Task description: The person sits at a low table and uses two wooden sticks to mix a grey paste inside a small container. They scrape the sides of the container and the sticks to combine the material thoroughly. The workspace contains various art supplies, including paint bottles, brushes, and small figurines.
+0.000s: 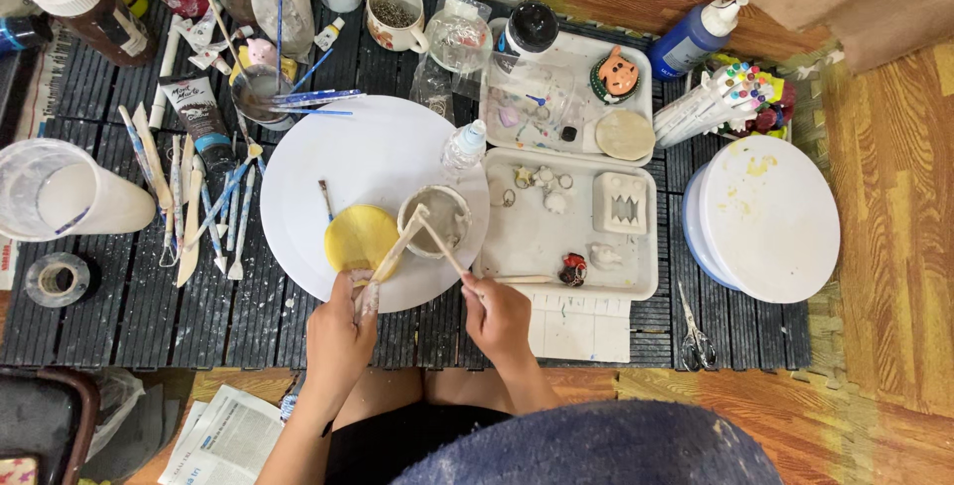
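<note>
My left hand [340, 331] grips a wide flat brush [390, 261] whose wooden handle slants up toward a small grey cup [434, 219]; its bristle end sticks out by my fingers. My right hand [497, 314] holds a thin wooden stick [437, 244] that reaches up-left to the cup's rim. The two tools cross just below the cup. A round yellow disc [360, 238] lies left of the cup, both on a large white round board [373, 162]. A small paintbrush [325, 199] rests on the board above the disc.
Two white trays [537, 242] [586, 58] with small clay pieces sit to the right, then a white lidded tub [765, 217], markers [715, 97] and scissors [696, 341]. Modelling tools [194, 212], a paint tube [199, 112], a water cup [260, 92], a tape roll [57, 279] and a clear jug [60, 192] lie left.
</note>
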